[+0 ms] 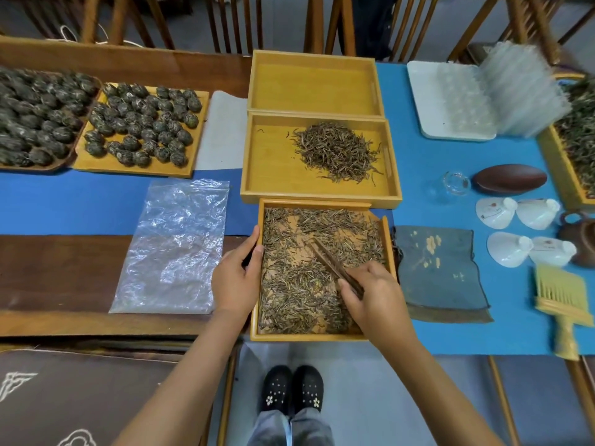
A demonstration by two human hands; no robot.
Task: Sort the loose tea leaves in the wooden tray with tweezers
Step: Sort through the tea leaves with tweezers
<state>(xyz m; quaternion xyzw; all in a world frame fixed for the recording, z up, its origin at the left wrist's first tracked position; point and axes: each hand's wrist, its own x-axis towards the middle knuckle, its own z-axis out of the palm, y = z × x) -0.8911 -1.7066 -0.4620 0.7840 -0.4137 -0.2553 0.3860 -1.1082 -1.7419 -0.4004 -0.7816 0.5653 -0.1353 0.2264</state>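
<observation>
Near wooden tray point(322, 337) sits at the desk's near edge, on the blue cloth point(450, 175). Loose tea leaves point(299, 284) cover most of its floor, with a bare patch near the middle. Right hand point(373, 294), grip closed on wooden tweezers point(335, 265); their tips angle far-left into the leaves. Left hand point(236, 278) grips the tray's left wall, thumb over the rim. Just beyond, a second tray point(254, 185) holds a heaped pile of leaves point(338, 152). Clear plastic bag point(174, 246) lies flat to the left.
</observation>
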